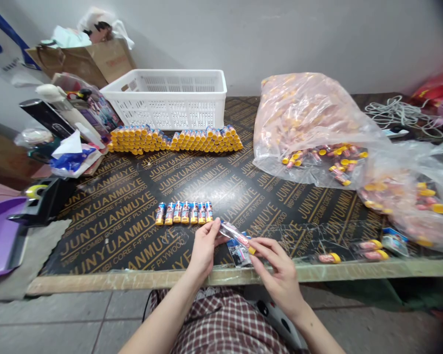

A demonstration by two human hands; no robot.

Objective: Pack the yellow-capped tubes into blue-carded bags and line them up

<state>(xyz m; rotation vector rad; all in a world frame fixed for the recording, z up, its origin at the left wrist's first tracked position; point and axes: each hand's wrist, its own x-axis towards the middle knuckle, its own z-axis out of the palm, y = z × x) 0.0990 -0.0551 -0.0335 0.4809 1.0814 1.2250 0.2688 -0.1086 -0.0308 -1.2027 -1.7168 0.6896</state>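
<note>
In front of me, a small clear tube [241, 239] with pink contents and a yellow cap is held between both hands. My left hand [205, 246] pinches its far left end, where a bit of blue shows. The fingers of my right hand [275, 263] are closed around the yellow-capped end. Under the tube lies a small stack of clear, blue-printed film sleeves [237, 254], partly hidden by my hands. A row of several blue-labelled tubes [185, 213] with yellow caps stands just beyond my left hand.
A white plastic basket [170, 105] sits at the back, with a long stack of yellow-capped tubes [177, 141] before it. Right are large clear bags of tubes [299, 113] [395, 191], loose tubes [329, 258] and a cable [398, 110]. A purple dustpan [2, 241] is left.
</note>
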